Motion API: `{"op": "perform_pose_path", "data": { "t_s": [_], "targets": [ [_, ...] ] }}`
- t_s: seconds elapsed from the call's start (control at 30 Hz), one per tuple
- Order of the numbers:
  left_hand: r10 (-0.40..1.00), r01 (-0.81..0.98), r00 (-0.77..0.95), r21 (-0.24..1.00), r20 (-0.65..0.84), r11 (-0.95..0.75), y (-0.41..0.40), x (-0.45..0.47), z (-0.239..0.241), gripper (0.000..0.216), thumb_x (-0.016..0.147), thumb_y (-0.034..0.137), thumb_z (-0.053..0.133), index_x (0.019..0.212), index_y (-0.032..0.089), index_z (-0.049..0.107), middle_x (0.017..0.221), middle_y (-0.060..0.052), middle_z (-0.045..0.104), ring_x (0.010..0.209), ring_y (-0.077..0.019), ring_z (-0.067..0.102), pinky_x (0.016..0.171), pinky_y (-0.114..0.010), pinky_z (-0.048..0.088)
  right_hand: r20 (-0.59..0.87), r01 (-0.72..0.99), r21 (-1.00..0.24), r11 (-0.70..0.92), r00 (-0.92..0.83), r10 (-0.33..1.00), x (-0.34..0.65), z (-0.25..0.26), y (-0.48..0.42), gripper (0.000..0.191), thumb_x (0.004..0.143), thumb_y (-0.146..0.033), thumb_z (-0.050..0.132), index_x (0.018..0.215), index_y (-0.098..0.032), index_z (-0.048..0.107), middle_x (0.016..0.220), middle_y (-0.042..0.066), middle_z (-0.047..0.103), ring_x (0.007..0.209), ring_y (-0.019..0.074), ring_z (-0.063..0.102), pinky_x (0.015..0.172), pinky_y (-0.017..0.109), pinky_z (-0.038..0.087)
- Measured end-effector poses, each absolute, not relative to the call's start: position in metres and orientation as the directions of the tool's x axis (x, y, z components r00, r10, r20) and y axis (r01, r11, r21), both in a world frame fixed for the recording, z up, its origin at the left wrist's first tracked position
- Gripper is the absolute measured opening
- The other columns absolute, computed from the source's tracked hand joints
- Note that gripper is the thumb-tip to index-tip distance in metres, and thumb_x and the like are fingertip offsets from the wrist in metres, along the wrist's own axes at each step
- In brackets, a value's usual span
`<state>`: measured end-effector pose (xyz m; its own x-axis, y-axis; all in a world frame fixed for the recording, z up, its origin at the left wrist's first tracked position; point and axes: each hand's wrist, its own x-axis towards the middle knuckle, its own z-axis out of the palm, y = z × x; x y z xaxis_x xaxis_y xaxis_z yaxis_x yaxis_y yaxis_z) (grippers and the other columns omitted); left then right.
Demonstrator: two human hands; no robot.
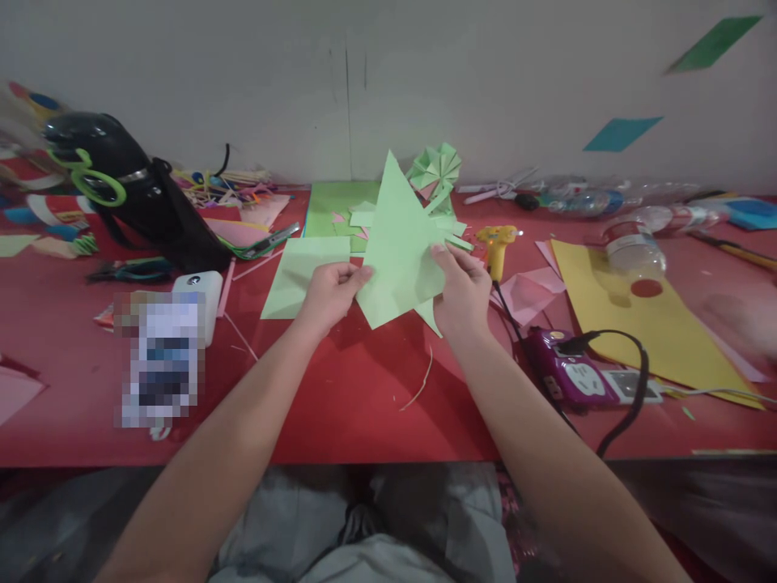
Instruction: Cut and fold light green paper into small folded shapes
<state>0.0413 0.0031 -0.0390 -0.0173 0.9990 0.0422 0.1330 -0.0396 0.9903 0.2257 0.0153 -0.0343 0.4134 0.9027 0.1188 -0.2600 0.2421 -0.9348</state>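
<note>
Both my hands hold up a light green sheet of paper folded into a triangle (397, 239) above the red table (340, 397). My left hand (331, 293) pinches its lower left edge with closed fingers. My right hand (464, 291) grips its right side, thumb on the front. The triangle's tip points up and away from me. A flat light green sheet (297, 275) lies on the table just behind my left hand.
Green paper scraps and a folded green fan shape (435, 170) lie behind. A yellow glue gun (496, 241), pink paper (528, 293), yellow sheet (649, 324), plastic bottle (631, 247) and purple device with cable (571, 374) sit right. A black bag (139, 194) and white box (197, 295) are left.
</note>
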Motion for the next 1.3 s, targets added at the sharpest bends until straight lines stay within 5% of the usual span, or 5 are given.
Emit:
{"op": "perform_pose_path", "data": {
  "t_s": [0.4, 0.7, 0.87, 1.07, 1.3],
  "targets": [
    [0.967, 0.287, -0.151, 0.945, 0.204, -0.155, 0.019, 0.006, -0.033, 0.021, 0.076, 0.037, 0.071, 0.078, 0.016, 0.073, 0.075, -0.004, 0.070, 0.068, -0.0142, 0.059, 0.063, -0.026, 0.045, 0.004, -0.168, -0.985, 0.034, 0.175, 0.985, 0.226, -0.023, 0.006, 0.008, 0.068, -0.028, 0.075, 0.068, -0.021, 0.070, 0.066, -0.002, 0.060, 0.060, 0.0103, 0.054, 0.058, 0.027, 0.047],
    [0.983, 0.476, 0.142, 0.879, -0.120, 0.039, 0.012, -0.029, -0.013, 0.022, 0.067, 0.039, 0.076, 0.075, 0.018, 0.074, 0.074, -0.003, 0.072, 0.065, -0.0146, 0.059, 0.064, -0.027, 0.045, -0.063, -0.242, -0.969, -0.053, 0.035, 0.997, 0.242, -0.017, 0.011, 0.035, 0.071, -0.039, 0.081, 0.101, -0.025, 0.068, 0.100, 0.003, 0.070, 0.085, 0.0157, 0.068, 0.076, 0.031, 0.058],
    [0.930, 0.588, 0.292, 0.809, -0.222, 0.009, 0.008, -0.029, -0.010, 0.024, 0.072, 0.043, 0.072, 0.078, 0.020, 0.073, 0.080, -0.003, 0.074, 0.066, -0.0156, 0.060, 0.061, -0.026, 0.044, -0.067, -0.130, -0.989, -0.073, -0.050, 0.996, 0.244, -0.017, 0.010, 0.035, 0.067, -0.036, 0.082, 0.097, -0.025, 0.070, 0.088, 0.002, 0.070, 0.080, 0.0175, 0.067, 0.070, 0.033, 0.057],
    [0.982, 0.652, 0.170, 0.739, 0.076, -0.170, 0.013, -0.027, -0.013, 0.016, 0.075, 0.035, 0.066, 0.074, 0.021, 0.074, 0.075, -0.004, 0.073, 0.068, -0.0181, 0.062, 0.064, -0.027, 0.045, -0.043, 0.204, -0.979, -0.006, -0.175, 0.984, 0.251, -0.017, 0.007, 0.021, 0.066, -0.022, 0.075, 0.087, -0.019, 0.075, 0.074, 0.004, 0.071, 0.066, 0.0157, 0.063, 0.060, 0.030, 0.050],
    [0.959, 0.733, 0.278, 0.632, 0.058, -0.251, 0.006, -0.010, -0.015, 0.017, 0.082, 0.034, 0.064, 0.084, 0.025, 0.078, 0.088, -0.005, 0.077, 0.078, -0.0227, 0.068, 0.069, -0.030, 0.047, 0.185, 0.452, -0.796, 0.404, -0.453, 0.872, 0.237, -0.020, 0.000, 0.018, 0.085, -0.034, 0.063, 0.083, -0.024, 0.078, 0.084, 0.003, 0.076, 0.073, 0.0177, 0.063, 0.067, 0.032, 0.047]
  ]
}}
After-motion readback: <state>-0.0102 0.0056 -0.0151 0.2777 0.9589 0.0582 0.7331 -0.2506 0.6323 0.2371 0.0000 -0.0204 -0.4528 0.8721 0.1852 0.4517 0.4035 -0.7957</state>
